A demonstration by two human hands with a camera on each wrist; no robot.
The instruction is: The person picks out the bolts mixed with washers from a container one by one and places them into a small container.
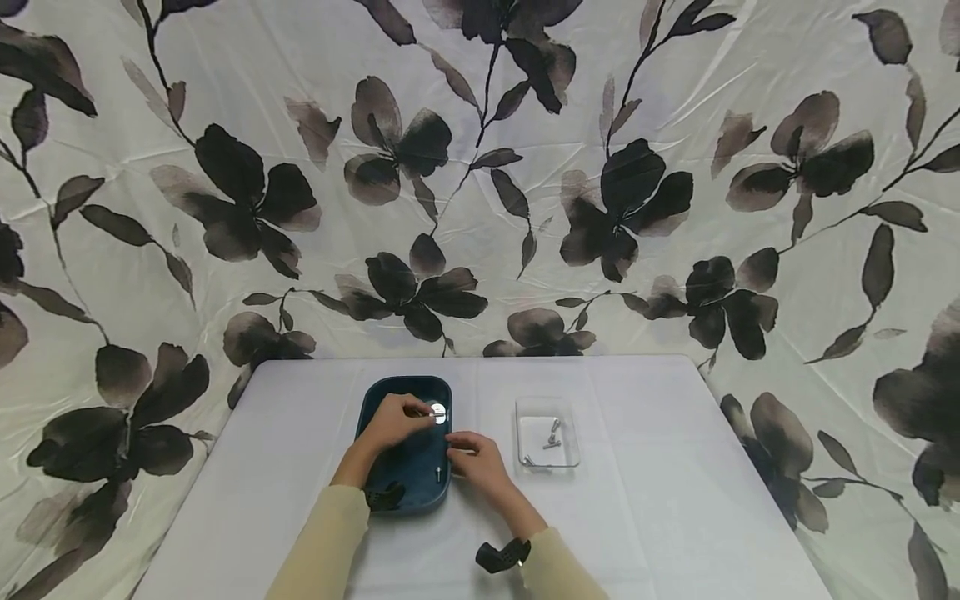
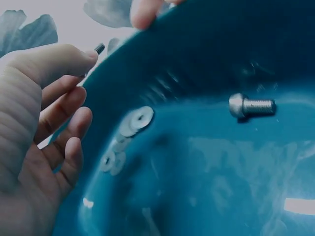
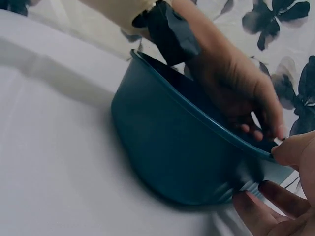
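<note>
A dark blue tray [image 1: 411, 500] stands left of the table's middle. Inside its far part my left hand [image 1: 396, 423] pinches a small bolt, whose threaded end [image 2: 100, 48] sticks out past the thumb in the left wrist view; the other fingers are loosely bent. My right hand [image 1: 477, 461] holds the tray's right side, one fingertip on the rim and other fingers [image 3: 248, 201] against the outer wall. Several flat round washers [image 2: 141, 118] lie in the tray's corner. Another bolt [image 2: 253, 106] lies on the tray floor along the right wall.
Right of the tray is a clear plastic box [image 1: 547, 463] with several bolts [image 1: 552, 443] in it. Both stand on a table with a white cloth [image 1: 645, 500]. A flower-patterned curtain [image 1: 510, 208] hangs behind the table's far edge.
</note>
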